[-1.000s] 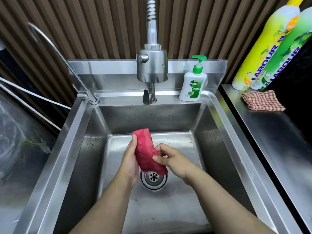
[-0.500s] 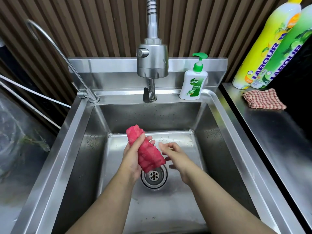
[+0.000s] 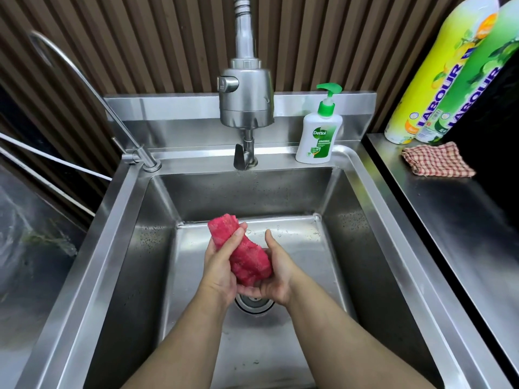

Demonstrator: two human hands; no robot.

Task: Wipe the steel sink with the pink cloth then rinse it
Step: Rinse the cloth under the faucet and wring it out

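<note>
The pink cloth [image 3: 247,255], rolled into a thick bundle, is held over the drain [image 3: 254,303] of the steel sink [image 3: 354,248]. My left hand [image 3: 222,265] grips its upper part, fingers wrapped round it. My right hand [image 3: 276,270] cups the lower end from below and the right, fingers curled under the cloth. The drain is mostly hidden by both hands. The spray tap head [image 3: 246,99] hangs above the back of the basin, and no water runs from it. Drops lie on the sink floor.
A Dettol pump bottle [image 3: 318,136] stands on the back ledge, right of the tap lever [image 3: 243,158]. A thin curved faucet [image 3: 84,88] rises at the back left. On the right counter lie a checked cloth [image 3: 438,162] and two tall Labour bottles [image 3: 441,71].
My right hand, apart from the cloth half a second ago, has come back under its lower end. The left hand kept its grip and the bundle tilted a little.
</note>
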